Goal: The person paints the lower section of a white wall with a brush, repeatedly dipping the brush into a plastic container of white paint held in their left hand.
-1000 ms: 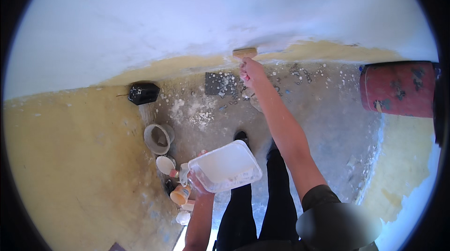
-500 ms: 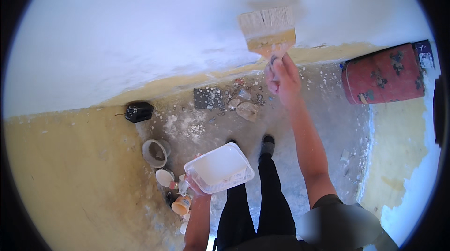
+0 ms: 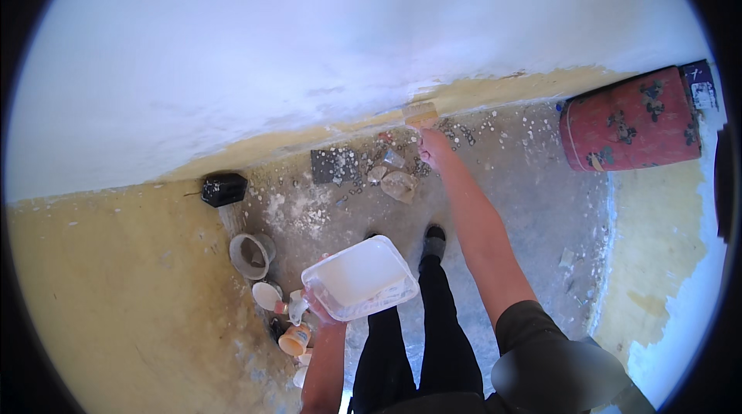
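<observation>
Right now, your right hand is closed around the handle of a wide brush, which is out ahead of you at the yellow strip along the foot of the white wall, just by the edge where wall meets floor. You can't tell from this angle whether the bristles touch it. Your left hand grips the left side of a white plastic tray, held out in front of your legs.

On your right, a broad stretch of floor runs from your shoe to the side wall, with a red patterned drum at the far corner. Your left is tighter: a black container, a grey bucket and an orange cup line that wall.

Beside the drum, a dark box carries a pale label, its print too small to read.

Your brush points away from you, bristles toward the wall; its handle-to-bristle axis leans slightly left, with the broad edge running crosswise. Your tray's long axis slants from near left to far right.
</observation>
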`<state>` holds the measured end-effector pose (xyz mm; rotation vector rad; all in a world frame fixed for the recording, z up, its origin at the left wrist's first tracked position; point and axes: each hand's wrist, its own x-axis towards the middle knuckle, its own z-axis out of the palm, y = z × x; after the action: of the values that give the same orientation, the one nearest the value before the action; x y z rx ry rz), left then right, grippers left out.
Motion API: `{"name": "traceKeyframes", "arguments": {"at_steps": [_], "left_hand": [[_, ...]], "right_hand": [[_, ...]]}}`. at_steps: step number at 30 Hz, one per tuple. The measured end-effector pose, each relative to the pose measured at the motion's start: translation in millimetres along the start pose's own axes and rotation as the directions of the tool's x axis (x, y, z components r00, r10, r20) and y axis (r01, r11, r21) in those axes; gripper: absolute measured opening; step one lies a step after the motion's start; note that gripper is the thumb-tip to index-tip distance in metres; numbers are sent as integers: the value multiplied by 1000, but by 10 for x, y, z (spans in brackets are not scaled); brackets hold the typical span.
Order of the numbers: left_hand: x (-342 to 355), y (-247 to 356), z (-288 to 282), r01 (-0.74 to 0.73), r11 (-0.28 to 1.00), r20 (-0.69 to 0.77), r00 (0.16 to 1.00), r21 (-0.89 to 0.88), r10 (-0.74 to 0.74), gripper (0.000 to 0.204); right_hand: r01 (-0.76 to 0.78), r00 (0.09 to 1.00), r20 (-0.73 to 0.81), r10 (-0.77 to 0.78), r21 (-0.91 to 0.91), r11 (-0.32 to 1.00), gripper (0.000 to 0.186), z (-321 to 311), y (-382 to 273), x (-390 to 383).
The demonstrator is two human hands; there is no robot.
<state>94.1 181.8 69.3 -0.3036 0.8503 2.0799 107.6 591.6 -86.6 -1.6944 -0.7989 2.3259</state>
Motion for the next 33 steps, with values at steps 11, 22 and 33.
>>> {"name": "traceKeyframes", "arguments": {"at_steps": [11,22,33], "left_hand": [[-177,194,501,27,999,-5,1000,-18,-27,83],[-348,262,1717,87,996,154,984,0,-86,68],[-752,38,2732,181,983,330,928,5,-173,66]], "right_hand": [[301,938,216,-270,-123,946,16,775,-1116,-2067],[731,682,412,-604,-417,541,28,-8,-1127,-4954],[504,580,519,-628,-834,-223,37,-270,-560,-6010]]}}
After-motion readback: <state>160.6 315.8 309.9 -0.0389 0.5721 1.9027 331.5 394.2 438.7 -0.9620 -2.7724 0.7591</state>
